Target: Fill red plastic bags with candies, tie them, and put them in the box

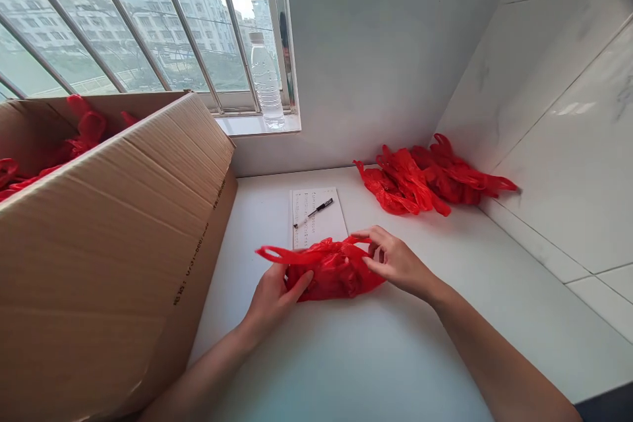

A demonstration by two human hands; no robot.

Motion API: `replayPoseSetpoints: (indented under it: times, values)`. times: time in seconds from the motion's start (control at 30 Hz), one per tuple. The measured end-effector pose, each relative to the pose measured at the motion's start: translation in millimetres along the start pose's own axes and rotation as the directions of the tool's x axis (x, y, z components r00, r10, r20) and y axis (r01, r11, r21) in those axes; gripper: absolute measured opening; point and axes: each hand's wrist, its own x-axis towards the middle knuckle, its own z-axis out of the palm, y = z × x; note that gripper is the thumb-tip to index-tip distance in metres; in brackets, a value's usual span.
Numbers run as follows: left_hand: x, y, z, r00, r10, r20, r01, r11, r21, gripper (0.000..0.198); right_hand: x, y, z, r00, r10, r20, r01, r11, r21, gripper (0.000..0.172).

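A red plastic bag [341,273] is in the middle of the scene, low over the white desk [326,362], between the two hands of the person. The left hand [274,297] grips the left side of this bag: the thumb lies on the near face, and the other fingers go behind the plastic, where they are hidden. One loop handle of the bag stretches out to the left, above this hand. The right hand [395,264] is half curled at the right side of the bag, with the thumb and the fingertips at the plastic – whether it pinches firmly, I cannot tell.

Just beyond the bag, a white paper [333,227] with printed lines lies flat on the desk, and its near edge is hidden behind the bag. A black and clear pen [316,211] lies diagonally on this paper. To the far right, a loose heap of red bags [410,178] rests on the desk, near the corner of the walls.

On the left stands a large cardboard box [123,231] – it is open at the top, and more red plastic [89,128] shows inside. At the far side, a clear bottle [267,89] with a white cap stands upright on the sill [247,125] of the barred window [198,33].
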Motion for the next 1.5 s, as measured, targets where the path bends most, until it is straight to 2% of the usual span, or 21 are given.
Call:
replayPoseSetpoints:
  times: [0.07,0.13,0.2,0.23,0.33,0.37,0.4,0.43,0.47,0.57,0.67,0.77,0.9,1.0,1.13,1.3,1.5]
  values:
    - [-0.2,-1.6,-0.8,0.997,0.078,-0.010,-0.077,0.994,0.079,0.029,-0.8,-2.2,2.2,0.997,-0.073,-0.014,0.071,0.991,-0.111,0.039]
    - [-1.2,-2.3,-1.0,0.972,0.206,-0.116,-0.192,0.974,0.120,0.027,-1.2,-4.0,10.8,0.990,-0.134,-0.043,0.123,0.972,-0.200,0.039]
    - [-2.9,-1.5,-1.0,0.909,0.359,-0.211,-0.327,0.930,0.171,0.033,-1.6,-4.2,24.9,0.983,-0.184,-0.026,0.170,0.945,-0.279,0.050]
    - [-4.0,-0.4,-0.9,0.871,0.442,-0.215,-0.400,0.892,0.211,0.040,-2.0,-3.7,33.1,0.978,-0.207,0.006,0.198,0.928,-0.315,0.058]
    - [-6.5,4.4,-0.5,0.729,0.679,-0.088,-0.612,0.703,0.362,0.052,-3.5,-1.0,55.0,0.961,-0.249,0.120,0.276,0.881,-0.383,0.074]
    - [-6.9,6.1,-0.4,0.686,0.727,-0.034,-0.656,0.637,0.405,0.053,-4.1,-0.4,59.6,0.957,-0.252,0.141,0.288,0.873,-0.393,0.076]
    - [-7.1,7.6,-0.2,0.660,0.751,0.012,-0.679,0.589,0.438,0.051,-4.8,-0.3,62.3,0.956,-0.250,0.152,0.291,0.871,-0.397,0.077]
    - [-7.0,8.8,-0.1,0.660,0.750,0.050,-0.681,0.568,0.463,0.048,-5.4,-0.8,63.2,0.956,-0.248,0.155,0.290,0.872,-0.395,0.077]
    - [-6.7,9.8,-0.1,0.680,0.729,0.079,-0.665,0.569,0.483,0.042,-5.8,-1.9,62.4,0.956,-0.248,0.155,0.290,0.875,-0.387,0.077]
    - [-5.9,11.6,-0.7,0.776,0.622,0.103,-0.570,0.622,0.537,0.015,-6.3,-7.4,55.6,0.954,-0.263,0.145,0.298,0.890,-0.345,0.077]
    - [-5.8,13.4,-0.3,0.823,0.566,0.050,-0.490,0.662,0.568,0.023,-5.7,-10.6,53.9,0.958,-0.269,0.104,0.288,0.899,-0.329,0.059]
    - [-6.4,13.2,4.5,0.824,0.564,0.058,-0.481,0.642,0.597,0.035,-4.8,-7.4,63.7,0.960,-0.270,0.071,0.277,0.887,-0.369,0.053]
    - [-7.5,3.4,16.0,0.824,0.519,0.227,-0.525,0.551,0.648,0.054,-4.0,2.3,81.6,0.957,-0.270,0.111,0.291,0.850,-0.439,0.065]
    - [-8.1,-6.5,21.8,0.844,0.449,0.293,-0.517,0.536,0.668,0.067,-3.5,7.2,87.9,0.961,-0.242,0.132,0.276,0.847,-0.455,0.066]
    - [-8.5,-12.8,23.0,0.857,0.423,0.294,-0.500,0.547,0.671,0.070,-3.4,8.9,88.9,0.963,-0.232,0.139,0.270,0.848,-0.457,0.067]
    - [-8.5,-11.7,22.8,0.861,0.398,0.316,-0.496,0.524,0.692,0.070,-3.2,8.7,88.8,0.967,-0.196,0.165,0.250,0.857,-0.450,0.067]
    - [-8.5,-11.2,23.6,0.861,0.401,0.312,-0.497,0.540,0.679,0.069,-2.4,7.8,87.3,0.967,-0.166,0.192,0.236,0.867,-0.439,0.068]
